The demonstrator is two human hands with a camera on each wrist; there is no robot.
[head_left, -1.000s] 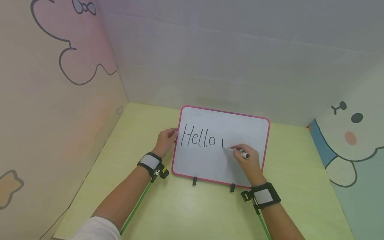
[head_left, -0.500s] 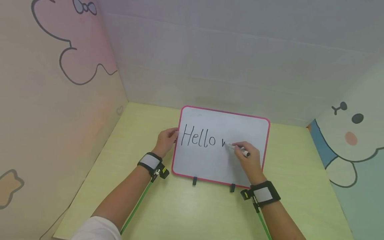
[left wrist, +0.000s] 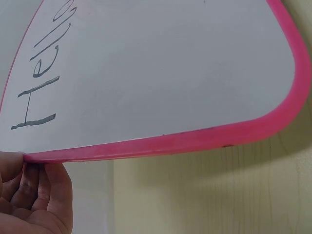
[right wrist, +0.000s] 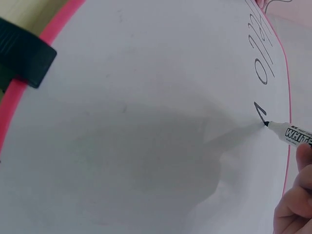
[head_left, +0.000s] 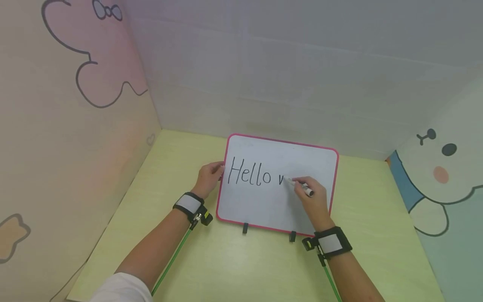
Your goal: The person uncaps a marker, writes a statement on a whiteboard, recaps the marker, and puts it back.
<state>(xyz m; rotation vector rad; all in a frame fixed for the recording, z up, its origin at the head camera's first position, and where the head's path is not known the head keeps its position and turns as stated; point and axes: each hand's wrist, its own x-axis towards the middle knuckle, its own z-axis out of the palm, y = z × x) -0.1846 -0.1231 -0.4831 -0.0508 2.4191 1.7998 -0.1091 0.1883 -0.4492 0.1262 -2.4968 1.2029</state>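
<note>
Your right hand holds a white marker in its fingers, tip at the whiteboard on the worktop, evidently mid-letter after "Hello"; your left hand appears to grip the board's left edge, its fingers partly hidden. The next stroke likely calls for a light, steady tip.

Smooth whiteboard with plastic frame
</note>
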